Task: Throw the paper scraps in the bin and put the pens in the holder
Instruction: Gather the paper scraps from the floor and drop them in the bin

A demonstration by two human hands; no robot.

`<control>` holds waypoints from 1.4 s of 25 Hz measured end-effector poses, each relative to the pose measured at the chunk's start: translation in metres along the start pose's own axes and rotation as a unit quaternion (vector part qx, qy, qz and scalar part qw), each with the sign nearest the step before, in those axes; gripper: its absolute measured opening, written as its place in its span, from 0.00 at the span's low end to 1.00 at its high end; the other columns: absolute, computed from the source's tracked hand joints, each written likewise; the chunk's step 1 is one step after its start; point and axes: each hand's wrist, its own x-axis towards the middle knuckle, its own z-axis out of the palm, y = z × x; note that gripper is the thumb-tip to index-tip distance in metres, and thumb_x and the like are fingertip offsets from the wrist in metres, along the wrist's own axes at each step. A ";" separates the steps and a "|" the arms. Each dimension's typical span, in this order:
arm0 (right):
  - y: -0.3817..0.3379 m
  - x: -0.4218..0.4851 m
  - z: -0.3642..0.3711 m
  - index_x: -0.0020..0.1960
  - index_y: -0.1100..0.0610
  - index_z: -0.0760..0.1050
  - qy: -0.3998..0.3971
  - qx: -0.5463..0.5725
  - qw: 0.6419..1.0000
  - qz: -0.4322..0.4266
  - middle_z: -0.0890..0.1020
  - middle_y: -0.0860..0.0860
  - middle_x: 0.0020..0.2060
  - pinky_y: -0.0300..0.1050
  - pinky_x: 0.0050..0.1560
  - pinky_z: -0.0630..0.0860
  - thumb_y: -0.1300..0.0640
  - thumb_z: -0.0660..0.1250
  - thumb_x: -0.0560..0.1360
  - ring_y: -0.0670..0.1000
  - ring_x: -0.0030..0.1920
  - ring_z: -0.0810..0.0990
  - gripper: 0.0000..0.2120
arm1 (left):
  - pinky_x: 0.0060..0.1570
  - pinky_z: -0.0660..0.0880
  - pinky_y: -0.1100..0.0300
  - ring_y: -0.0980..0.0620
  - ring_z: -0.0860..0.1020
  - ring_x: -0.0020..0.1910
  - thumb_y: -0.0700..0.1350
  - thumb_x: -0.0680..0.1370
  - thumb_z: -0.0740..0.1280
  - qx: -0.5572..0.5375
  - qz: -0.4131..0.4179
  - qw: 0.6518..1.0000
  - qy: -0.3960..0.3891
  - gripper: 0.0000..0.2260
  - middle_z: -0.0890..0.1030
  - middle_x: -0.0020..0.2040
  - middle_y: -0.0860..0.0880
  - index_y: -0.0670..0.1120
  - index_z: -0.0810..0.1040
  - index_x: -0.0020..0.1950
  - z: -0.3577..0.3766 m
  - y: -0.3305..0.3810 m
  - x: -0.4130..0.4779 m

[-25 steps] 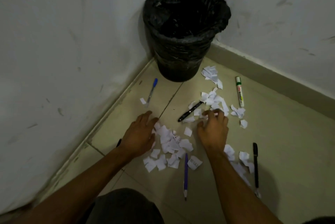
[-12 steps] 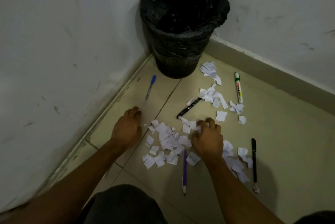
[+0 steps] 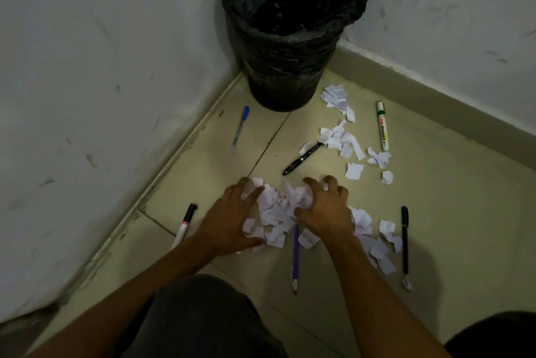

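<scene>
A heap of white paper scraps (image 3: 277, 207) lies on the floor between my two hands. My left hand (image 3: 229, 220) cups the heap from the left and my right hand (image 3: 326, 208) from the right, fingers curled into the paper. More scraps (image 3: 340, 137) lie further back and others (image 3: 374, 244) to the right. The black-lined bin (image 3: 290, 24) stands in the corner. Pens lie around: a blue-capped pen (image 3: 240, 128), a black pen (image 3: 303, 158), a green whiteboard marker (image 3: 382, 125), a purple pencil (image 3: 295, 256), a black pen (image 3: 405, 238), a black-capped marker (image 3: 184, 224).
White walls (image 3: 101, 67) meet behind the bin, with a skirting strip (image 3: 435, 102) along the right wall. My dark-clothed knees (image 3: 197, 320) fill the bottom of the view. No pen holder shows.
Both hands have swept inward, pushing the spread scraps into one heap between them. The black-capped marker at the left has come into sight. The camera moved closer.
</scene>
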 end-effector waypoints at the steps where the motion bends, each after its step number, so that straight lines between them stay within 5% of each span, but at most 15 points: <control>1: 0.003 -0.009 0.001 0.73 0.45 0.62 0.008 -0.020 0.999 0.034 0.61 0.56 0.70 0.58 0.60 0.73 0.41 0.71 0.68 0.63 0.69 0.62 0.36 | 0.71 0.63 0.41 0.43 0.54 0.77 0.71 0.62 0.70 0.028 -0.012 0.999 -0.010 0.55 0.50 0.80 0.43 0.55 0.45 0.79 -0.002 0.003 0.001; 4: 0.005 -0.031 0.015 0.73 0.45 0.61 0.011 -0.045 0.998 0.051 0.59 0.59 0.71 0.56 0.62 0.72 0.44 0.71 0.71 0.64 0.69 0.63 0.34 | 0.71 0.62 0.41 0.41 0.52 0.76 0.65 0.63 0.75 0.092 -0.023 0.992 -0.077 0.55 0.46 0.80 0.42 0.55 0.45 0.79 -0.003 0.009 0.009; 7: 0.002 -0.029 0.024 0.72 0.46 0.65 0.014 0.027 0.999 0.015 0.60 0.58 0.71 0.53 0.62 0.74 0.54 0.71 0.74 0.63 0.70 0.63 0.29 | 0.61 0.73 0.41 0.41 0.64 0.69 0.57 0.69 0.74 -0.016 0.011 1.000 -0.017 0.41 0.58 0.76 0.40 0.52 0.60 0.77 0.001 0.011 0.022; 9: 0.000 -0.025 0.023 0.73 0.47 0.63 0.020 0.041 0.999 0.004 0.59 0.59 0.72 0.54 0.62 0.73 0.52 0.72 0.73 0.64 0.70 0.63 0.32 | 0.60 0.75 0.43 0.42 0.66 0.67 0.56 0.71 0.72 -0.044 0.017 0.999 0.019 0.37 0.61 0.75 0.40 0.52 0.61 0.76 0.000 0.014 0.027; 12: -0.007 -0.019 0.021 0.75 0.44 0.58 -0.001 0.011 1.000 0.016 0.54 0.59 0.74 0.58 0.63 0.72 0.43 0.73 0.70 0.65 0.70 0.60 0.39 | 0.62 0.68 0.51 0.40 0.64 0.69 0.60 0.69 0.68 -0.064 0.032 0.996 0.044 0.40 0.59 0.75 0.40 0.49 0.59 0.77 0.001 0.017 0.032; 16: -0.020 -0.007 0.028 0.75 0.44 0.59 -0.007 -0.009 0.999 -0.040 0.58 0.60 0.71 0.54 0.61 0.71 0.44 0.73 0.69 0.64 0.67 0.63 0.39 | 0.69 0.65 0.41 0.40 0.63 0.70 0.62 0.63 0.67 -0.078 0.027 0.996 -0.019 0.48 0.63 0.73 0.39 0.46 0.55 0.78 0.001 0.017 0.043; 19: -0.025 0.002 0.037 0.74 0.46 0.64 -0.013 0.028 0.998 -0.061 0.61 0.58 0.68 0.53 0.59 0.73 0.48 0.73 0.70 0.62 0.63 0.66 0.35 | 0.68 0.61 0.49 0.40 0.62 0.69 0.61 0.61 0.76 -0.073 0.014 0.997 -0.025 0.51 0.62 0.72 0.37 0.42 0.57 0.77 -0.002 0.023 0.046; 26: -0.038 0.021 0.044 0.48 0.63 0.81 0.033 0.108 0.983 -0.147 0.77 0.61 0.46 0.52 0.44 0.78 0.63 0.70 0.71 0.59 0.43 0.79 0.06 | 0.49 0.78 0.49 0.48 0.77 0.46 0.43 0.70 0.73 -0.179 -0.012 0.982 0.060 0.15 0.75 0.50 0.42 0.41 0.80 0.55 -0.003 0.018 0.051; 29: -0.041 0.020 0.027 0.39 0.62 0.84 0.092 0.187 0.967 -0.147 0.82 0.61 0.38 0.51 0.43 0.78 0.61 0.71 0.67 0.60 0.40 0.81 0.05 | 0.44 0.78 0.51 0.49 0.79 0.43 0.44 0.71 0.70 -0.188 0.020 0.974 0.125 0.10 0.80 0.44 0.42 0.43 0.84 0.50 -0.019 0.021 0.053; 35: -0.068 0.006 -0.056 0.44 0.58 0.85 0.202 0.359 0.900 -0.140 0.85 0.52 0.40 0.35 0.45 0.77 0.64 0.73 0.71 0.46 0.38 0.82 0.04 | 0.47 0.77 0.57 0.53 0.80 0.45 0.43 0.73 0.73 -0.204 0.066 0.944 0.250 0.06 0.85 0.44 0.49 0.46 0.86 0.49 -0.116 0.059 0.060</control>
